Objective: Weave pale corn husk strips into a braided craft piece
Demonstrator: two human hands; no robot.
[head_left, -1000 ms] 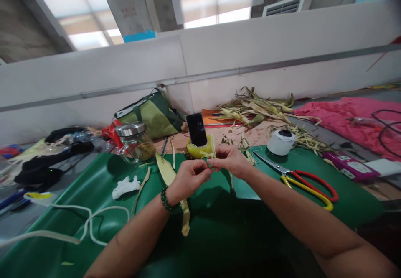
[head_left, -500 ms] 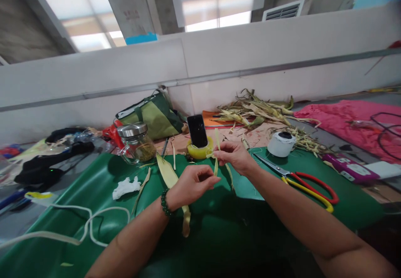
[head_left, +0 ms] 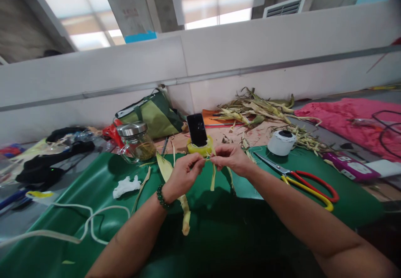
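Both hands pinch one husk strip (head_left: 213,177): left hand (head_left: 184,174) and right hand (head_left: 231,159) closed on it above the green mat (head_left: 94,177).

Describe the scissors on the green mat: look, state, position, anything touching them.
The scissors lie flat on the green mat, to the right of the right hand and apart from it. The bare metal blades are shut and point up-left toward a white spool. The large loop handles, one red and one yellow, look plastic-coated and extend toward the lower right. Nothing holds them; only the mat touches them.
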